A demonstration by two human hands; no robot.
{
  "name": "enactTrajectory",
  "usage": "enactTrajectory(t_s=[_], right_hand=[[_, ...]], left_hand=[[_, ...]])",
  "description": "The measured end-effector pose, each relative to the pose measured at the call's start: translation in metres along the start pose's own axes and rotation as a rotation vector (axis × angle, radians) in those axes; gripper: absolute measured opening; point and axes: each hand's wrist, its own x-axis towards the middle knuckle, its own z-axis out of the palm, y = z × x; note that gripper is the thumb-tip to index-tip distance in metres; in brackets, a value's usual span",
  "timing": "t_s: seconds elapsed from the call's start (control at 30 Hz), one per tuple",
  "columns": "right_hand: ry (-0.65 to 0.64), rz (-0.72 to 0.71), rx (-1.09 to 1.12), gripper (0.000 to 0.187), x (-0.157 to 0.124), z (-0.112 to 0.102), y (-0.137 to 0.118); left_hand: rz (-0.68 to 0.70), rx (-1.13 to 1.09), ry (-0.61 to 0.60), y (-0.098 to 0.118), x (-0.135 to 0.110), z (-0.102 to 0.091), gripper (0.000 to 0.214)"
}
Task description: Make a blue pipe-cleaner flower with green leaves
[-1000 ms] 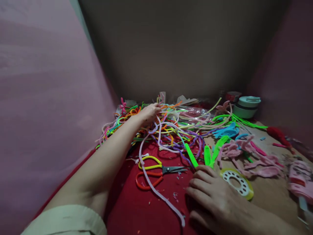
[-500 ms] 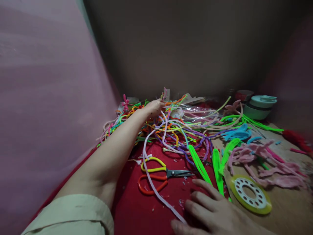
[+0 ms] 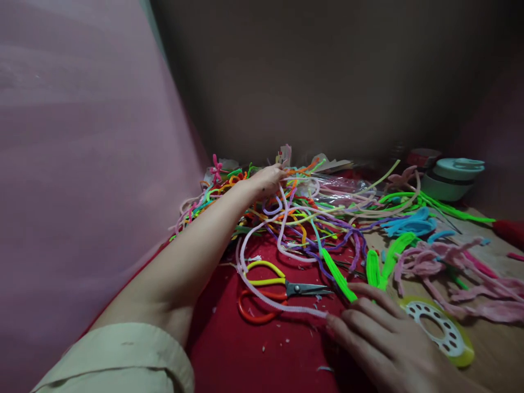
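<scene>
My left hand (image 3: 268, 179) reaches far into a tangled heap of coloured pipe cleaners (image 3: 311, 215), its fingers closed on strands there, among them a long pale pink pipe cleaner (image 3: 262, 292). That strand runs down across the red cloth (image 3: 249, 349) and over the scissors (image 3: 278, 292) with yellow and orange handles. Its near end lies at the fingertips of my right hand (image 3: 388, 344), which rests flat on the cloth with fingers stretched out. Bright green pipe cleaners (image 3: 338, 275) lie just beyond those fingers.
A yellow-green tape roll (image 3: 448, 335) lies right of my right hand on the brown tabletop. Pink fuzzy shapes (image 3: 454, 267) and blue ones (image 3: 409, 224) sit behind it. A pale green lidded container (image 3: 452, 177) stands at the back right. A pink wall (image 3: 82, 164) closes the left side.
The pale pink strand's near end has been dragged right and now lies at my right hand's fingertips. The view has shifted left, so the tape roll and container sit further right.
</scene>
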Motion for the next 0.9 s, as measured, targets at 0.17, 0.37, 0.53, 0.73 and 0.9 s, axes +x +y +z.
enactTrajectory(t_s=[0.17,0.37,0.53,0.73,0.9], right_hand=[[0.07,0.203,-0.171,0.027,-0.009,-0.013,0.022],[0.071,0.354,-0.19,0.023,-0.017,-0.003,0.035],[-0.027,0.289,-0.04,0.023,-0.017,-0.003,0.03],[0.037,0.356,0.028,0.023,-0.008,-0.032,0.025],[0.228,0.572,0.141,0.016,-0.004,-0.068,0.026]], left_hand=[[0.07,0.039,-0.107,0.034,-0.016,-0.005,0.032],[0.106,0.165,-0.295,0.094,-0.051,0.006,0.047],[0.149,0.145,-0.224,0.118,-0.077,0.017,0.053],[0.185,0.078,-0.25,0.12,-0.101,-0.016,0.046],[0.377,-0.058,-0.07,0.128,-0.12,-0.04,0.026]])
